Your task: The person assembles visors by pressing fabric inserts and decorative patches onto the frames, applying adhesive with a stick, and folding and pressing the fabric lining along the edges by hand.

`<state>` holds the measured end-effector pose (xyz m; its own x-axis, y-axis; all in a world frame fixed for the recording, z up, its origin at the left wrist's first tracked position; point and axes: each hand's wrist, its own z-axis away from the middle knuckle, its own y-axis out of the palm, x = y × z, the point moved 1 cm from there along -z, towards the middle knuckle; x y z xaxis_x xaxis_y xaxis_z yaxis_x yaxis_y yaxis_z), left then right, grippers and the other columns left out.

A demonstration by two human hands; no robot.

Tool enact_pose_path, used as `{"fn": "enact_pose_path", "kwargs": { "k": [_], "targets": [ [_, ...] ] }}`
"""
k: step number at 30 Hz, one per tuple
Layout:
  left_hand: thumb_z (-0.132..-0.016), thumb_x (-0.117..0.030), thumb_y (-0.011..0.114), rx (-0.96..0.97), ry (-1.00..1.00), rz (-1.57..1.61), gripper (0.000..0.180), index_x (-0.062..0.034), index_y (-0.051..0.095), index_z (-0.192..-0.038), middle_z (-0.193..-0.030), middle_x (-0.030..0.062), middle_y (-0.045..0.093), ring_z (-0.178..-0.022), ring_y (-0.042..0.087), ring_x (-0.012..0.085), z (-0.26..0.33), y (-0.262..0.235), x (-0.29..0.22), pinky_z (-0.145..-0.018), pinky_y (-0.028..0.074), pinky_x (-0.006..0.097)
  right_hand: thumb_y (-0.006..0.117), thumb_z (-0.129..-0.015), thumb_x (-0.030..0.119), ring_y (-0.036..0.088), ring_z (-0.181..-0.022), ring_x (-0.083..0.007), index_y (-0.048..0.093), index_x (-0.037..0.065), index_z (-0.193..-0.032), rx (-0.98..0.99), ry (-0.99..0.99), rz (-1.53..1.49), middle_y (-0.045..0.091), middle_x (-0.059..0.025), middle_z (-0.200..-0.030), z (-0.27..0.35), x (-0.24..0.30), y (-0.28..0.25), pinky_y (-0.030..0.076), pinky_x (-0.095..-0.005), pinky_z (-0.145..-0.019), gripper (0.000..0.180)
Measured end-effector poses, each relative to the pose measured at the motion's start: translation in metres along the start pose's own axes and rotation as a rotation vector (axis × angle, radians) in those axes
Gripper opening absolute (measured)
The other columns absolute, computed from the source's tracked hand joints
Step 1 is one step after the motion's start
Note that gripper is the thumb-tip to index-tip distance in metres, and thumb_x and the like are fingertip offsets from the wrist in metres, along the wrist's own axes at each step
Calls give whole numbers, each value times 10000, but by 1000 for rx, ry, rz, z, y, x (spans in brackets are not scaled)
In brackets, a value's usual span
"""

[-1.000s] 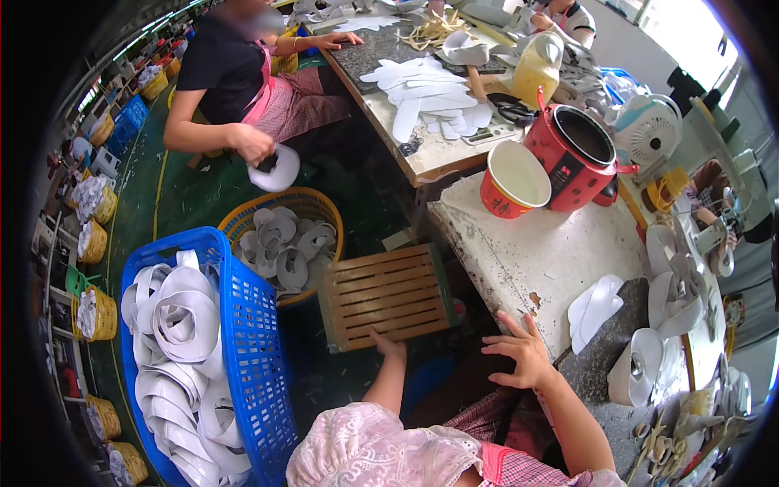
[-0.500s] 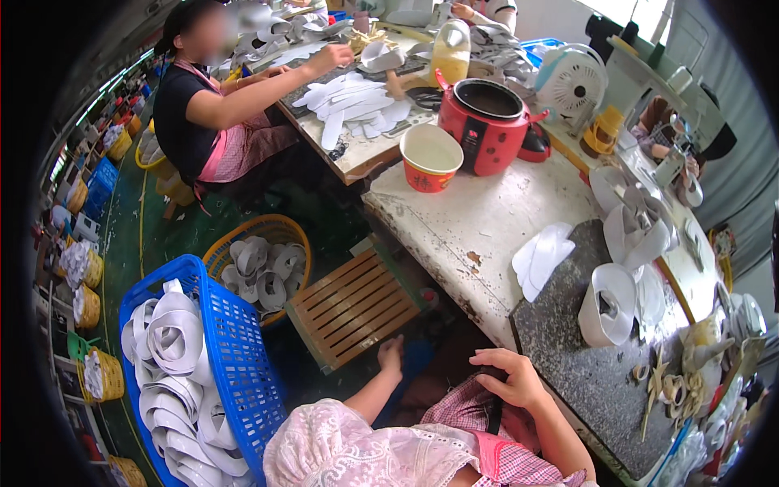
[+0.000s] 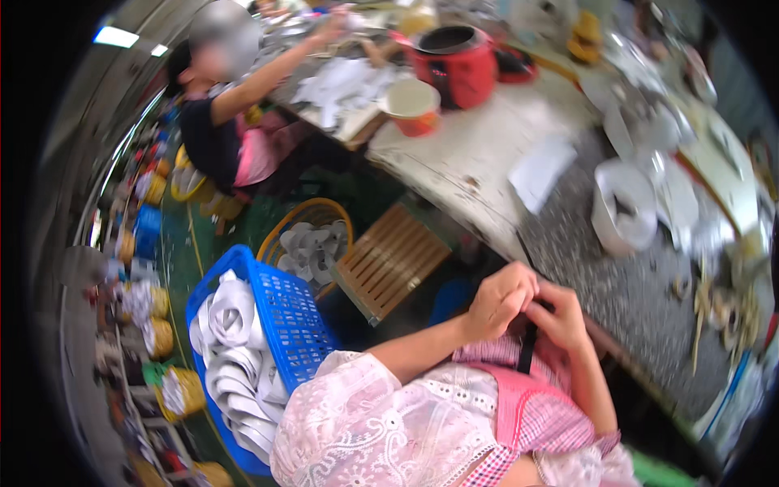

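My left hand (image 3: 503, 302) and my right hand (image 3: 561, 316) meet above my lap, close to the edge of the dark speckled work board (image 3: 596, 312). Both have their fingers bent and pressed together, and whatever they pinch is too small or hidden to make out. Below them a black strip (image 3: 527, 349) lies against my pink checked apron (image 3: 560, 414). A flat stack of white pieces (image 3: 542, 173) rests near the board's left edge. Farther right on the board stands a curled white piece (image 3: 621, 219).
Left of me a blue basket (image 3: 296, 325) holds curled white pieces, with a yellow basket (image 3: 347, 223) behind. A slatted wooden stool (image 3: 393, 260) stands beside the worktable (image 3: 479, 166), which carries a paper tub (image 3: 412, 109) and red cooker (image 3: 458, 69). Another person (image 3: 207, 146) sits far left.
My left hand has risen from beside the stool to meet my right hand, whose fingers have closed. The view has shifted, and the other person's arm reaches higher.
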<state>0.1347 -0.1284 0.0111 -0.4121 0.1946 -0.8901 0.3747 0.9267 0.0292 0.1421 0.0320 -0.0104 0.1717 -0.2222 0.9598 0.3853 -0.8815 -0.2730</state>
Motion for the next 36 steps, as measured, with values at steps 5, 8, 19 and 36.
{"fn": "enact_pose_path", "kwargs": {
  "k": [5,8,19,36],
  "targets": [
    [-752,-30,541,261,143,-64,154,-41,496,-605,-632,52,517,-703,577,211,-30,45,-9,-643,454,306,592,-759,102,618,-833,-175,639,-4,-938,-289,66,-47,655,-117,-877,20,-2,-36,465,-288,-762,213],
    [-670,-315,711,749,167,-174,300,-69,545,-633,-726,38,587,-778,591,220,-42,62,13,-680,455,333,568,-800,55,614,-838,-133,639,-5,-955,-571,109,-144,664,-77,-885,47,-14,-70,466,-254,-762,181],
    [-928,-222,480,280,-172,-302,308,33,608,-814,-799,108,623,-792,582,165,-149,36,70,-752,433,261,699,-594,62,554,-751,-275,565,62,-954,-551,-79,888,570,-87,-764,-20,-7,-137,417,-344,-788,383],
    [-586,-256,783,264,417,-373,411,-46,633,-905,-881,67,576,-884,547,278,-140,96,65,-726,466,354,688,-780,187,547,-1058,-265,470,8,-1188,-735,-236,-1294,549,-138,-1153,25,-41,-97,445,-400,-920,497]
  ]
}}
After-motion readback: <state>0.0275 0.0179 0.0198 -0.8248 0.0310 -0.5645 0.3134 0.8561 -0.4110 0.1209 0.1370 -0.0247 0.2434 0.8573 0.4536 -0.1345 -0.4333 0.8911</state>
